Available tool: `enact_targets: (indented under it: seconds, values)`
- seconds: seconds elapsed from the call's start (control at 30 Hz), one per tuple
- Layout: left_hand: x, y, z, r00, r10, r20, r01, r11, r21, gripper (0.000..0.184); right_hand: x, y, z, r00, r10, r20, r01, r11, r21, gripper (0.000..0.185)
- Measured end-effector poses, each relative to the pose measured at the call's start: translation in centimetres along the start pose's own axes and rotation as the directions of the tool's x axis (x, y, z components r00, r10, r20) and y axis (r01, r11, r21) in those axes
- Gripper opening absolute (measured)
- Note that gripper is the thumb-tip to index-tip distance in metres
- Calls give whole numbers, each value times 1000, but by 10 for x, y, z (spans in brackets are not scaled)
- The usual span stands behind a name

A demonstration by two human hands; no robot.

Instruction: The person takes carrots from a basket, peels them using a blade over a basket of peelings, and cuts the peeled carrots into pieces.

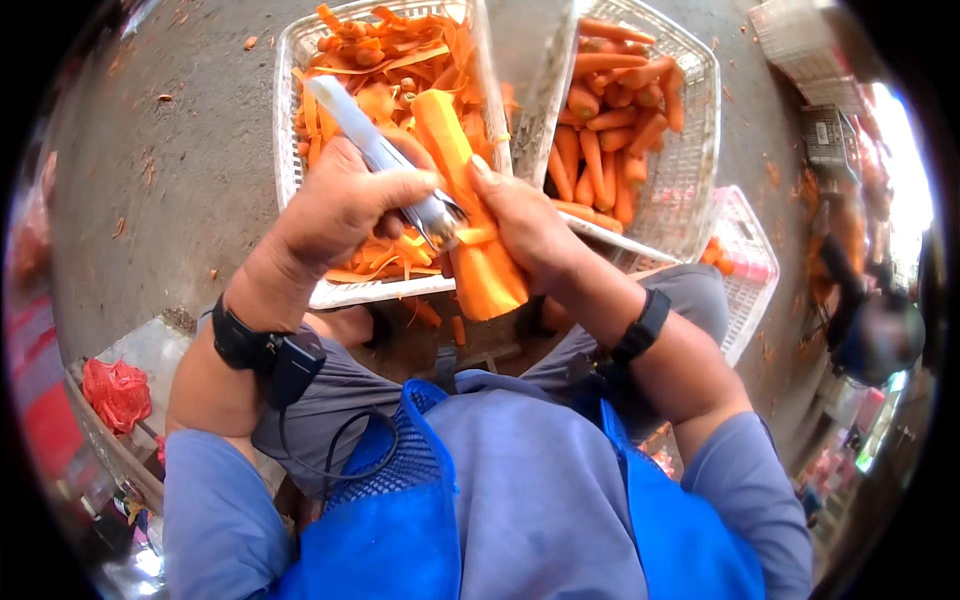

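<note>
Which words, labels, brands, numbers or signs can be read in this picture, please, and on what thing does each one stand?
No text can be read.
Pale label-like patch on the grey crate, far right: too small and blurred.
Peeler in the left hand: no legible marking.
Blue vest: no lettering visible.
</note>
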State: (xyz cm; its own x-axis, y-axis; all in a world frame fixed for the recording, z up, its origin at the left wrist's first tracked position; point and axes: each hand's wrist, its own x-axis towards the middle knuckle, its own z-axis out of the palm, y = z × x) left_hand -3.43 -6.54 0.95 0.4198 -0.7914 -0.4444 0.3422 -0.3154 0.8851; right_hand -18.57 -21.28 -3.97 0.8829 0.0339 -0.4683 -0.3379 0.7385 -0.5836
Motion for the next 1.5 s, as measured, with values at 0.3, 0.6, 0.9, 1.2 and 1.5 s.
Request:
enact_targets:
  seconds: [0.3, 0.6, 0.9, 1.2, 1.5]
  values:
    - [40, 4, -76, 841, 424, -335, -443, 896, 22, 10, -4, -7, 3, 985, 151, 81, -163, 970, 179, 51]
    - [-20, 12, 22, 973, 202, -111, -207, 978, -29, 12, -1, -7, 6, 998, 11, -58, -3, 991, 132, 49]
    - [-5, 5, -11, 981, 137, -138, -127, 989, 76, 10, -12, -6, 8, 987, 155, 27, -157, 986, 55, 49]
    - [32, -8, -96, 829, 396, -395, -399, 914, 80, 11, -13, -5, 5, 953, 190, 234, -242, 945, 218, 63]
    - [0, 6, -34, 841, 465, -276, -490, 871, -26, 15, -12, -1, -3, 910, 160, 382, -305, 883, 356, 60]
